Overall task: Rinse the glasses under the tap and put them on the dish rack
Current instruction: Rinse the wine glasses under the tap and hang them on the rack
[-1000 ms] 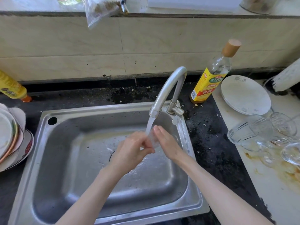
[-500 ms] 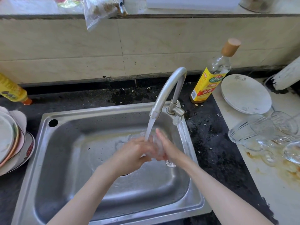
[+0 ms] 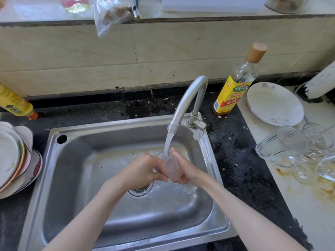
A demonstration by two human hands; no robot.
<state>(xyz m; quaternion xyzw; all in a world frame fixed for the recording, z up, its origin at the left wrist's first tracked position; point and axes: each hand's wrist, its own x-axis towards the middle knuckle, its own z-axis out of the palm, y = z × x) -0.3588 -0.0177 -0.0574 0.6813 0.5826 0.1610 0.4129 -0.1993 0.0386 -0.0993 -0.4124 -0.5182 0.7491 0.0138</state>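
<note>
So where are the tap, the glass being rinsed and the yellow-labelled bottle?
tap (image 3: 188, 95): head view, on the curved spout.
glass (image 3: 171, 166): head view, on the bowl between both hands.
yellow-labelled bottle (image 3: 230, 96): head view, on the label.

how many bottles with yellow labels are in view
2. A clear glass bottle with a yellow label and wooden cap stands right of the tap, against the wall. A yellow plastic bottle lies tilted at the left edge, partly cut off.
</note>
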